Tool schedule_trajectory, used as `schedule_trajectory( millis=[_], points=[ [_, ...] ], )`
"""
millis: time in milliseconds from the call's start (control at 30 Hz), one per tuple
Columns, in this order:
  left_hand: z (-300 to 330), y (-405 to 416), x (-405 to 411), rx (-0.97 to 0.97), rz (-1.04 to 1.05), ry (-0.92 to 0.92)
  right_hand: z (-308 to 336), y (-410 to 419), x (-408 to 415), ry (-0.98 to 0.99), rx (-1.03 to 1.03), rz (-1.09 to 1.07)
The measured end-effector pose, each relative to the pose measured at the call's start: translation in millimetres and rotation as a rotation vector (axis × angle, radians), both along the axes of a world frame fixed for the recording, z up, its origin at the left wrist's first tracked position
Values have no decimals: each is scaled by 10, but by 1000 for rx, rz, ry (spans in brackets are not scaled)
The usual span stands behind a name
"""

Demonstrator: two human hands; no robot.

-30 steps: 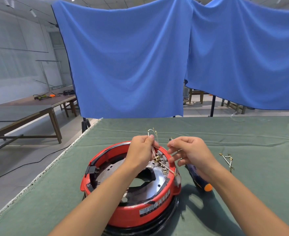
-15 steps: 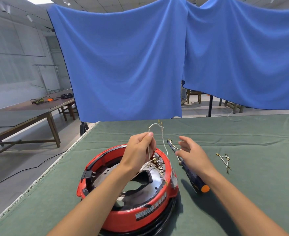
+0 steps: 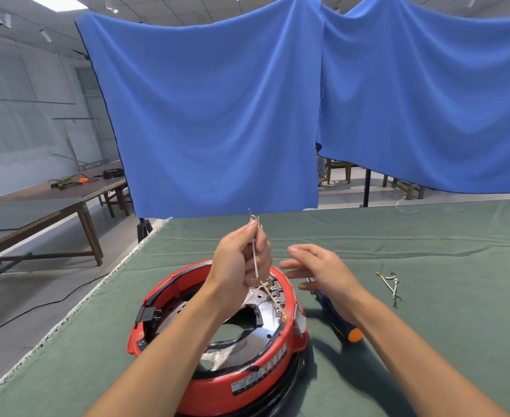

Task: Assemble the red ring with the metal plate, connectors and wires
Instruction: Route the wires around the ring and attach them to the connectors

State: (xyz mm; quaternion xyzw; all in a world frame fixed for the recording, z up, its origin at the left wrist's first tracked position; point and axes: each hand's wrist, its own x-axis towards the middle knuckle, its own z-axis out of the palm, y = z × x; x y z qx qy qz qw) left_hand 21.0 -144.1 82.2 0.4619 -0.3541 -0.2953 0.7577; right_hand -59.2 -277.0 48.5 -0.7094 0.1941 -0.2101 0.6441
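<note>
Red ring [image 3: 217, 383] sat nearest, on green cloth table [image 3: 428, 341]; metal plate [image 3: 265, 320] seated inside, connectors [image 3: 274, 293] at far rim. Left hand [image 3: 238, 266] above ring, fingers pinched on wire [image 3: 255, 257], held near upright. Right hand [image 3: 323, 272] beside it, fingers spread, holding nothing. Blue-handled screwdriver [image 3: 338, 320] lay under right wrist. Spare wires [image 3: 390, 284] further right. Blue curtain [image 3: 217, 115] behind table.

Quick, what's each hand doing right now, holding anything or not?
Left hand: pinching a thin wire above the red ring.
Right hand: open, fingers spread, holding nothing.
</note>
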Motion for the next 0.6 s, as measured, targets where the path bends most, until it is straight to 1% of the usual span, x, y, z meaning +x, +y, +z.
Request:
schedule_trajectory(
  millis=[67,133,267,367,500,600],
  points=[
    [-8,29,20,-14,-29,58,-39,45,23,32,-57,19],
    [-13,54,34,-21,-50,98,-71,81,42,54,-164,-3],
    [-13,74,30,-18,-54,119,-141,191,84,124,-347,-67],
    [-12,85,22,-13,-44,111,-145,248,77,114,-413,-100],
    [-16,104,27,-7,-19,104,-121,272,48,82,-456,-8],
    [-14,105,38,0,-6,100,-97,281,40,52,-575,13]
  ],
)
